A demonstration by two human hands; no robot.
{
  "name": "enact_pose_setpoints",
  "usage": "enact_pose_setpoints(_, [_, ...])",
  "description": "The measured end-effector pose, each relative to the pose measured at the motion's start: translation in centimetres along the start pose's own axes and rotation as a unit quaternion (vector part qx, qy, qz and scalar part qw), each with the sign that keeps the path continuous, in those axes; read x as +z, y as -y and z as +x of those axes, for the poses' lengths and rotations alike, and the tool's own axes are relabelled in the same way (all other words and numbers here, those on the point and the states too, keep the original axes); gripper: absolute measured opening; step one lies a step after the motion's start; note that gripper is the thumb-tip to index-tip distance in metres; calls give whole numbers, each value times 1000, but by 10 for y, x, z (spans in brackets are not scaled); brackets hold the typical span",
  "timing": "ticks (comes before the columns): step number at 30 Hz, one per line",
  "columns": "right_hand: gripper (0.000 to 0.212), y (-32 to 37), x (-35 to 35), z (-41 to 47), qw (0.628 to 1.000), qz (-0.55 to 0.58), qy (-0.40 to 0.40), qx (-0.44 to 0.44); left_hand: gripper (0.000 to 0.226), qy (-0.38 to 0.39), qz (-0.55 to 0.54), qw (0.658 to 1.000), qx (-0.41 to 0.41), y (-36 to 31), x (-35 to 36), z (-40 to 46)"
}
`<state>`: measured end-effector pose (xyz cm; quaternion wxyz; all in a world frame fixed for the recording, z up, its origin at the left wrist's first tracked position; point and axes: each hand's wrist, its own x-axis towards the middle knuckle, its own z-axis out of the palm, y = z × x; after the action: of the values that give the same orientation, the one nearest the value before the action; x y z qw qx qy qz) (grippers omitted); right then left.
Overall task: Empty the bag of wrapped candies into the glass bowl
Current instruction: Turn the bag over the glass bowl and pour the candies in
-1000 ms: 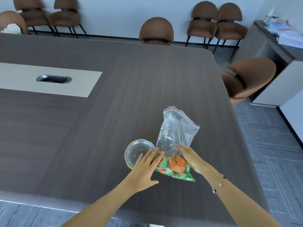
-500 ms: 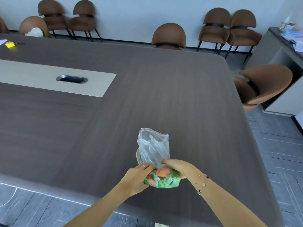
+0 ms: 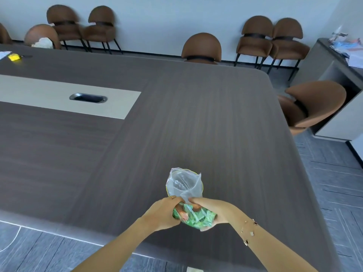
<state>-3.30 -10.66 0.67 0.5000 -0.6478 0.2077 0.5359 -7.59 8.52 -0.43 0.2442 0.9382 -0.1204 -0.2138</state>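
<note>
Both hands, left hand (image 3: 164, 213) and right hand (image 3: 213, 213), have a closed grip on the candy-filled bottom of the bag (image 3: 185, 195), its mouth over the mostly hidden glass bowl (image 3: 202, 188) on the counter (image 3: 196, 124). A slack mouth could spill candies past the rim.

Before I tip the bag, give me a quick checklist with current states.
1. Left hand grips bag: ok.
2. Right hand supports the candy end: ok.
3. Bag mouth open: ok, it gapes.
4. Mouth over the bowl: cannot tell; the bag hides all but a sliver of yellow rim.
5. Candies still in bag: ok, none poured.
6. Table around the bag free of clutter: ok.
</note>
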Motion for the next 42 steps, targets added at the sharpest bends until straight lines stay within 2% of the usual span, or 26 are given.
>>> enact_pose_setpoints(7, [72,-6,1,-25,994,-34,22,-101,31,15,-13,1000,-5,4,-9,5])
enact_pose_setpoints(9, [79,-8,3,-28,990,-45,26,-134,31,22,-6,1000,-3,5,-9,6])
enact_pose_setpoints(12, [89,-8,10,-28,976,-134,4,-170,26,21,-18,1000,-5,5,-7,7])
enact_pose_setpoints(14, [80,-11,12,-25,950,-244,-41,-191,22,19,-24,1000,-7,4,-7,9])
enact_pose_setpoints(16, [81,-16,13,-19,913,-342,-94,-201,19,21,-29,999,-8,3,-8,11])
enact_pose_setpoints(18, [76,-18,14,-16,889,-379,-130,-221,18,24,-28,999,-5,2,-8,12])
enact_pose_setpoints(21, [58,-16,18,-16,873,-384,-159,-256,24,24,-27,999,-7,3,-6,13])
enact_pose_setpoints(27, [50,-12,17,-15,882,-357,-172,-255,31,27,-29,999,-14,1,-9,11])
enact_pose_setpoints(36, [17,-2,12,-13,889,-318,-197,-265,19,29,-55,998,0,-19,-31,8])
enact_pose_setpoints(42, [35,7,5,-18,884,-288,-213,-299,26,22,-63,998,3,-18,-40,11])
